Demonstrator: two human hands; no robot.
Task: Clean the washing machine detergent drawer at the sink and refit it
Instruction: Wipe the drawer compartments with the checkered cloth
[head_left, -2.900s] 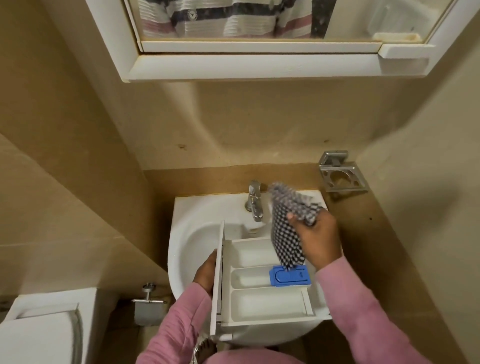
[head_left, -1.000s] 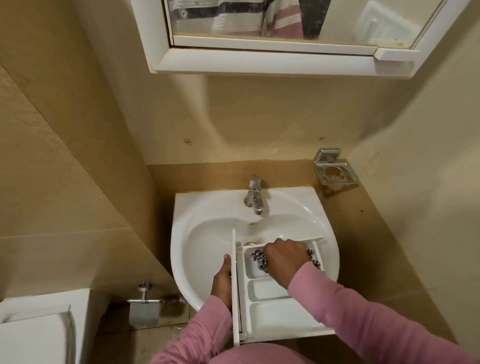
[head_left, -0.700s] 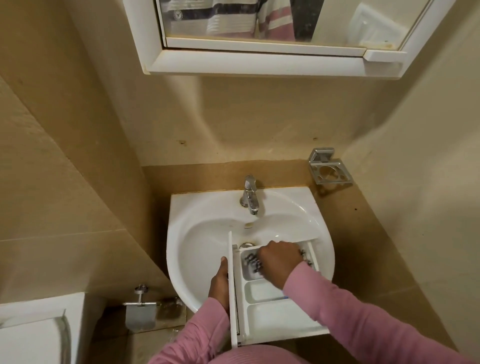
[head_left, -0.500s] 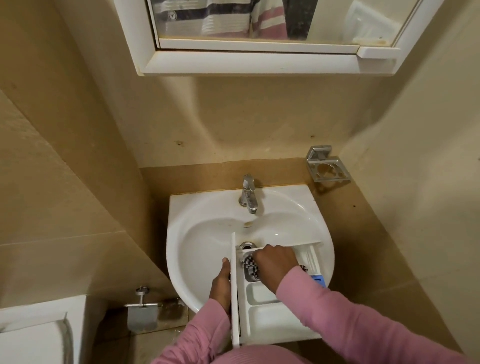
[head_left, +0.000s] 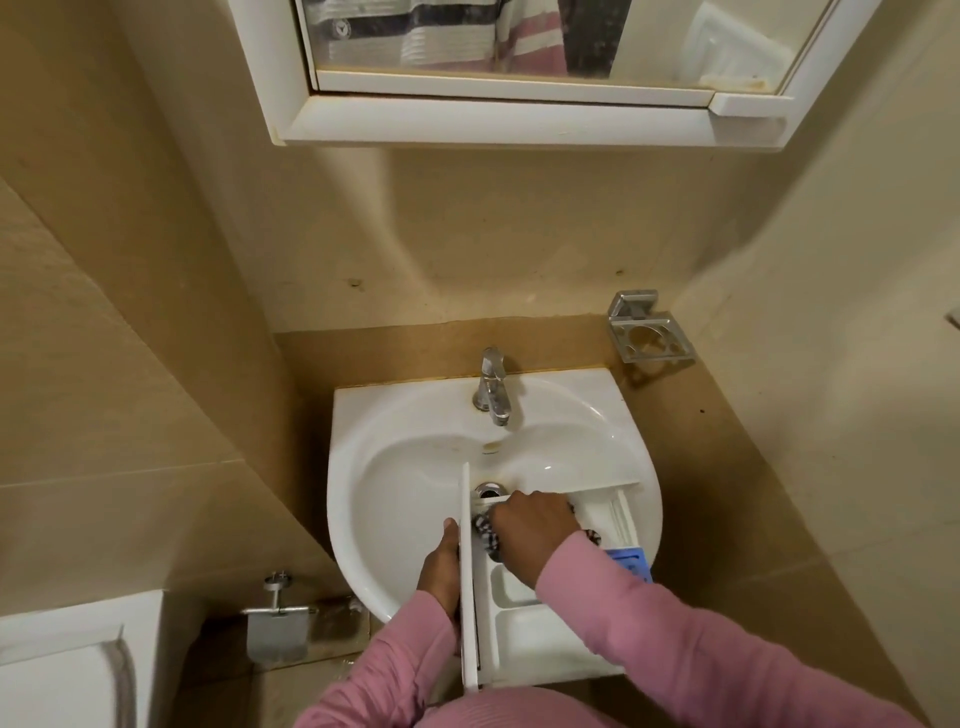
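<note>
Right hand (head_left: 530, 525) on one cloth (head_left: 485, 535), one drawer (head_left: 540, 644).

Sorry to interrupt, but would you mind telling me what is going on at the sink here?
A person in pink sleeves is cleaning a white detergent drawer held over the sink. The left hand grips the drawer's front panel, while the right hand presses a checked cloth into the far compartment. A blue insert sits at the drawer's right side. No water shows running from the tap.
</note>
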